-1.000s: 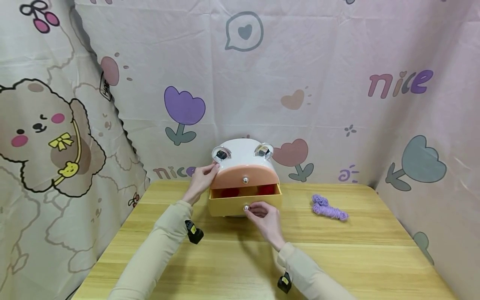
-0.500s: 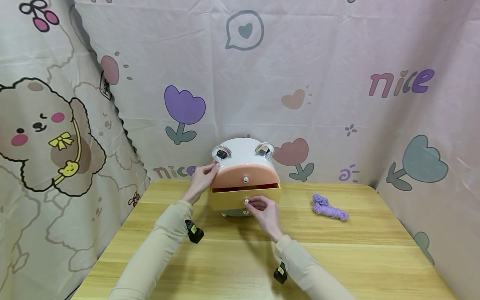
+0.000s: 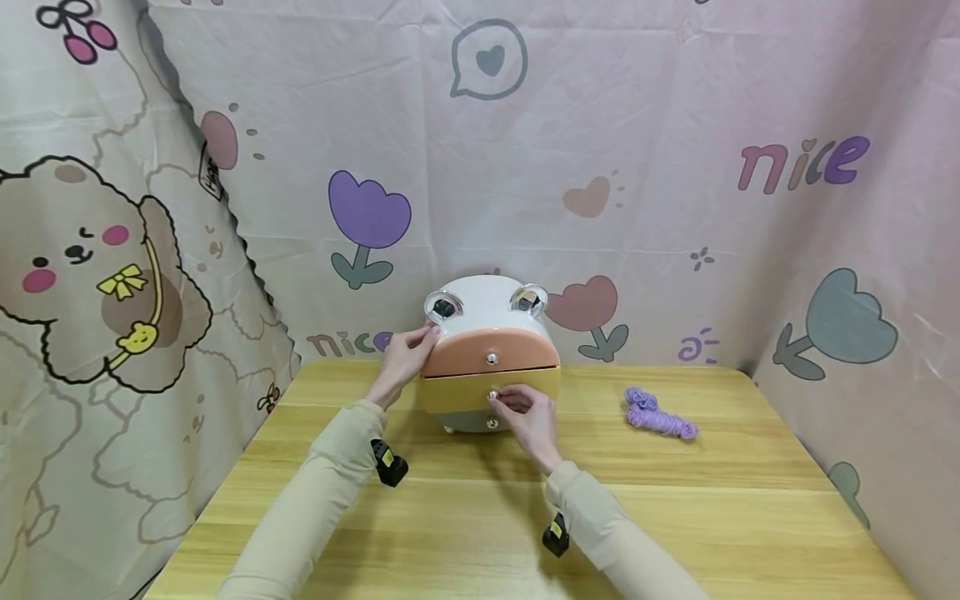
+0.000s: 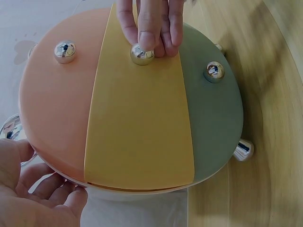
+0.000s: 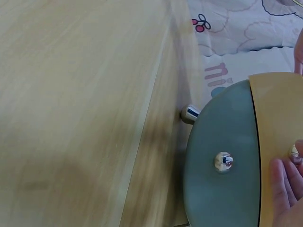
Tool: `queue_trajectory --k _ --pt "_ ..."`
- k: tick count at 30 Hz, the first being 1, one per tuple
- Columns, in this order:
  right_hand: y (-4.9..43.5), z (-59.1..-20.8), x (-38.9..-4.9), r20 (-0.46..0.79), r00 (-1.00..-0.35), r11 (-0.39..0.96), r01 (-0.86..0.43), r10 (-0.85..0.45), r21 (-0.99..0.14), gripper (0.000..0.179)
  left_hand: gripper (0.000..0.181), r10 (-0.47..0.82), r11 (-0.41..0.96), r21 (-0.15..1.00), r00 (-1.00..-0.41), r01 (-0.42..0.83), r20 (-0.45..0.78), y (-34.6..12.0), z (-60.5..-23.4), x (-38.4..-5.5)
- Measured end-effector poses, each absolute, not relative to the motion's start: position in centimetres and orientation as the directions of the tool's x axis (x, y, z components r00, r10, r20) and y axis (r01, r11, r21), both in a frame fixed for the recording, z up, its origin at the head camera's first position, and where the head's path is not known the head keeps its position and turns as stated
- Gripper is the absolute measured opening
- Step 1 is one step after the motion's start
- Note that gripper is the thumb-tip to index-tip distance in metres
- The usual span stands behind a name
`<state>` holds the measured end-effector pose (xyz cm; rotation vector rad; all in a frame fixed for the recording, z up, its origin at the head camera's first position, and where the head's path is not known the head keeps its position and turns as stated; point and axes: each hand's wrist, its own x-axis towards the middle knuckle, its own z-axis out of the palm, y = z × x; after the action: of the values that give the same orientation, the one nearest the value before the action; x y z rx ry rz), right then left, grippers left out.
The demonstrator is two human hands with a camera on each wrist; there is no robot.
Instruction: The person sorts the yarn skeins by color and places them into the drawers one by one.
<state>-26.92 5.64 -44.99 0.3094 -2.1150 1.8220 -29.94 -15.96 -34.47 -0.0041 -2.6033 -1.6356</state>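
A small frog-faced drawer cabinet [image 3: 480, 302] stands at the back of the table, with a white top and two silvery eyes. Its front has an orange drawer [image 3: 465, 354], a yellow drawer [image 3: 453, 390] and a green drawer [image 3: 457, 420], each with a silver knob. My right hand [image 3: 532, 421] pinches the yellow drawer's knob [image 4: 142, 56] between thumb and fingers. That drawer sits nearly flush, with a thin dark gap along its upper edge. At the cabinet's left side, below the eye, my left hand [image 3: 403, 365] rests its fingertips on the edge. The drawer's inside is hidden.
A twisted bundle of purple yarn [image 3: 660, 419] lies on the wooden table [image 3: 675, 517], right of the cabinet. A patterned cloth [image 3: 495, 167] hangs behind the table and along both sides.
My right hand has pushed the yellow drawer inward, away from me, from well pulled out to nearly flush. The red things inside are now hidden and the green drawer shows. The left hand stays put.
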Motion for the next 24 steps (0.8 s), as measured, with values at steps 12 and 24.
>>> queue_trajectory --k 12,24 --pt "5.45 -44.74 -27.43 0.396 -0.917 0.172 -0.382 0.051 -0.908 0.016 0.054 -0.044 0.436 0.898 -0.996 0.054 0.081 -15.98 -34.33 -29.82" --pt "5.38 -44.88 -27.45 0.400 -0.915 0.201 -0.382 0.059 -0.902 0.015 0.054 -0.039 0.440 0.894 -0.993 0.080 0.109 -16.04 -34.49 -29.84"
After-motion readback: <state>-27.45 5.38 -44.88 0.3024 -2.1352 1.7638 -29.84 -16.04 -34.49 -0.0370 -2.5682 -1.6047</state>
